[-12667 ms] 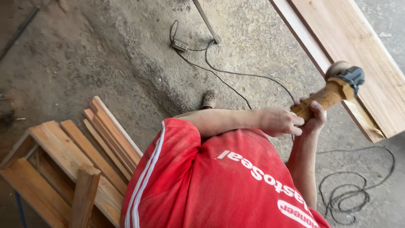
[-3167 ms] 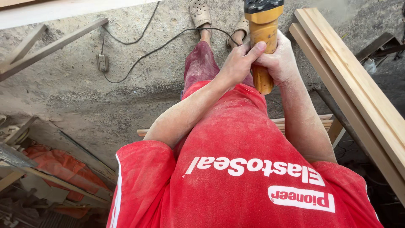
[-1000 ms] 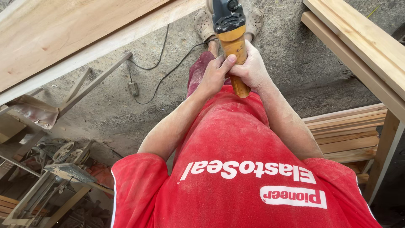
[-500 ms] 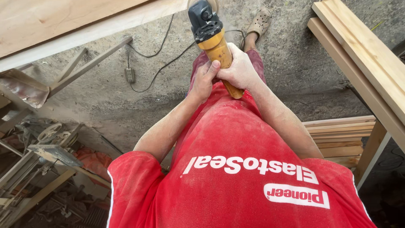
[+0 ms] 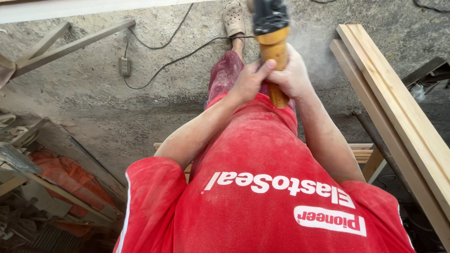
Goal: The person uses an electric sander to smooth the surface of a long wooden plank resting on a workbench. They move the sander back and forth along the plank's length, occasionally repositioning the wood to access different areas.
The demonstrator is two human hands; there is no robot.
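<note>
I hold a power tool with a yellow body (image 5: 274,51) and a black head (image 5: 269,16) out in front of my red shirt, head pointing away from me. My left hand (image 5: 248,82) grips the yellow handle from the left side, thumb up along it. Around the same handle, from the right, my right hand (image 5: 294,75) is wrapped. A haze of fine dust hangs beside the tool. Its black cable (image 5: 187,54) trails across the concrete floor.
Long pale wooden planks (image 5: 398,107) lie stacked at the right. A plank edge (image 5: 70,7) runs along the top left. A socket block (image 5: 124,65) sits on the floor. My sandalled foot (image 5: 233,18) shows ahead. An orange sack (image 5: 61,180) and scrap lie at the lower left.
Both hands have kept their grip on the tool. It has swung from pointing up-left to nearly straight ahead, and the view has turned so the top-left plank has slid mostly out of frame.
</note>
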